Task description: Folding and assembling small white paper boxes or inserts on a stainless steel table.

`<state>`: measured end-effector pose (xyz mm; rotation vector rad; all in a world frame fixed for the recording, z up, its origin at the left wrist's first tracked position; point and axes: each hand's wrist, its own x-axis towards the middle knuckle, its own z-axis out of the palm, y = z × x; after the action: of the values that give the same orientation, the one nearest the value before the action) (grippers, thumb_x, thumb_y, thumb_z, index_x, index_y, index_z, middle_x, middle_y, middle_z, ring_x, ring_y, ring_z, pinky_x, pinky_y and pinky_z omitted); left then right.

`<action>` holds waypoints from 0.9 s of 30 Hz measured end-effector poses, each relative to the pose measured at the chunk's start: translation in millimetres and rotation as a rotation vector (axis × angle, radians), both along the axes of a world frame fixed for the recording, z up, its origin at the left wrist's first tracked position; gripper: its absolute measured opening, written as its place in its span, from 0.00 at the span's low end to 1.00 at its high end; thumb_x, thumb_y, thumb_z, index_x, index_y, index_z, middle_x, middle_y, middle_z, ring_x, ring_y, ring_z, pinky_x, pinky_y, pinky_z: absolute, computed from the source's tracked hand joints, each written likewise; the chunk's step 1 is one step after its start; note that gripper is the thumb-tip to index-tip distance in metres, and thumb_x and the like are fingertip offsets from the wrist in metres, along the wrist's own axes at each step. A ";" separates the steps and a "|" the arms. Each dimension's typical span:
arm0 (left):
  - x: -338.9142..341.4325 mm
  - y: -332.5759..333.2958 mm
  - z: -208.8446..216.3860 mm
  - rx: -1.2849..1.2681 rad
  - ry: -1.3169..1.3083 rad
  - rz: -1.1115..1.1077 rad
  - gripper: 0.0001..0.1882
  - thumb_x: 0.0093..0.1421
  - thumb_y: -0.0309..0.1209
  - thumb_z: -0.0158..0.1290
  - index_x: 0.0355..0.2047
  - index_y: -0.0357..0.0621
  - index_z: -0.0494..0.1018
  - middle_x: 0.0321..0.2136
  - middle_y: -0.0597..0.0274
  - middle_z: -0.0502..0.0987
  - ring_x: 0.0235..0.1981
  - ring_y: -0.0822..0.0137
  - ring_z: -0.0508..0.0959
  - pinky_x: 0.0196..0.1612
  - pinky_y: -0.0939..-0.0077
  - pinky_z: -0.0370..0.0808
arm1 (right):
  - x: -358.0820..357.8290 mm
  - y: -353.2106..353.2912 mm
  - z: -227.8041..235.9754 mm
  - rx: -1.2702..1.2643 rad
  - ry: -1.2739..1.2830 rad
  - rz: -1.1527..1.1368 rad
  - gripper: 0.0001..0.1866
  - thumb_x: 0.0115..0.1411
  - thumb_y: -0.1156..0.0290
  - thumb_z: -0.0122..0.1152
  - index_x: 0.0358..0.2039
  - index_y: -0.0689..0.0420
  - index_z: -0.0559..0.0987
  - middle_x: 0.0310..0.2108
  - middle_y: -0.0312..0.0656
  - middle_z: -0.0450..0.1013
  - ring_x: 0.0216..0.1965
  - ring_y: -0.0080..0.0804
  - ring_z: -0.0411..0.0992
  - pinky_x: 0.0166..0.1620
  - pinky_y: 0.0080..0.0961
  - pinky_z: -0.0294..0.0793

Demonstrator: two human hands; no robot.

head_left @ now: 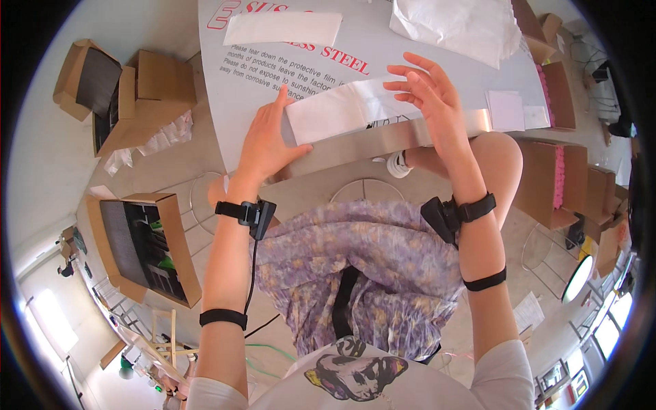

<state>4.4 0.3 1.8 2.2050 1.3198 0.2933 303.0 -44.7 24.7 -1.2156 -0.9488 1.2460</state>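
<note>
A flat white folded packet [328, 115] lies near the front edge of the metal-topped table [260, 96], its right end paler and glossy. Beside its left end, my left hand [268, 140] has the thumb and fingers spread and rests at the table edge, with nothing visible in its grasp. My right hand [434, 99] is raised above the packet's right end, fingers loosely bent and apart, holding nothing I can see. Farther back lies a second white strip [283, 29], with a crumpled white sheet [458, 31] to its right.
Small white cards [506, 109] lie at the table's right corner. On the left floor are an open cardboard box [143, 246] with dark contents and another box [160, 82]. Cardboard boxes with pink lining [547, 181] stand at right, near a wire-legged stool [577, 279].
</note>
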 end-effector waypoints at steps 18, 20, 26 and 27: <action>106.9 118.9 -8.3 0.321 0.207 0.080 0.14 0.58 0.37 0.58 0.41 0.42 0.75 0.43 0.58 0.77 0.46 0.55 0.77 0.44 0.61 0.76 | 11.1 12.5 -7.8 -0.019 0.120 -0.075 0.22 0.67 0.63 0.58 0.55 0.63 0.71 0.43 0.43 0.79 0.40 0.26 0.76 0.45 0.24 0.70; 108.6 123.7 -13.6 0.380 0.301 0.101 0.13 0.58 0.37 0.58 0.40 0.43 0.76 0.43 0.58 0.77 0.45 0.56 0.78 0.43 0.61 0.76 | 11.5 14.5 -7.0 -0.016 0.133 -0.077 0.21 0.67 0.63 0.58 0.55 0.63 0.71 0.43 0.43 0.79 0.40 0.25 0.76 0.44 0.23 0.70; 99.3 140.4 -20.2 0.187 0.073 0.313 0.10 0.57 0.36 0.58 0.34 0.43 0.79 0.36 0.58 0.82 0.40 0.57 0.81 0.41 0.64 0.76 | 20.3 14.6 -5.6 -0.020 0.135 -0.102 0.19 0.67 0.64 0.57 0.53 0.62 0.72 0.42 0.41 0.79 0.39 0.24 0.76 0.44 0.23 0.70; 95.2 142.2 -19.6 0.149 -0.035 0.334 0.10 0.57 0.35 0.58 0.33 0.42 0.80 0.34 0.57 0.83 0.38 0.58 0.82 0.41 0.66 0.76 | 19.3 15.4 -4.8 -0.024 0.131 -0.101 0.19 0.67 0.64 0.57 0.53 0.62 0.72 0.42 0.40 0.79 0.39 0.24 0.76 0.44 0.22 0.70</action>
<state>99.6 142.6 -17.8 2.0782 1.6941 0.5685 322.3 -29.3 19.9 -1.1713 -0.7693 1.2437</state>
